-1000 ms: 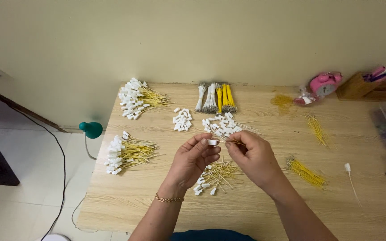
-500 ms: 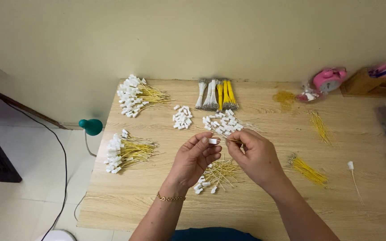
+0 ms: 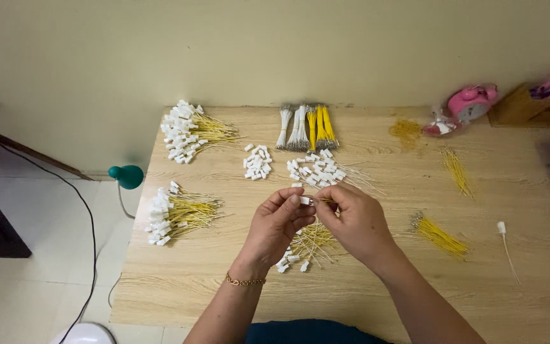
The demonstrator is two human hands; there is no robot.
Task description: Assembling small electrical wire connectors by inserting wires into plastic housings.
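Observation:
My left hand (image 3: 279, 224) pinches a small white connector (image 3: 305, 200) between thumb and fingers above the wooden table (image 3: 186, 280). My right hand (image 3: 354, 220) meets it from the right, pinching a thin yellow wire (image 3: 323, 200) whose end touches the connector. Under both hands lies a loose heap of yellow wires with white connectors (image 3: 308, 245). Just beyond the fingers sits a pile of white connectors with wires (image 3: 316, 170), and a smaller pile of bare white connectors (image 3: 257, 162) lies to its left.
Two bundles of finished wires with connectors lie at the left (image 3: 176, 211) and far left (image 3: 189, 130). Tied white and yellow wire bundles (image 3: 305, 126) rest by the wall. Loose yellow wires (image 3: 440, 236) lie right, a single connector wire (image 3: 504, 242) beyond. A pink tape dispenser (image 3: 469, 103) and wooden box (image 3: 529, 105) stand far right.
Both hands stay together over the heap, holding the connector and wire; only the fingers shift slightly. The view has drifted a little to the left.

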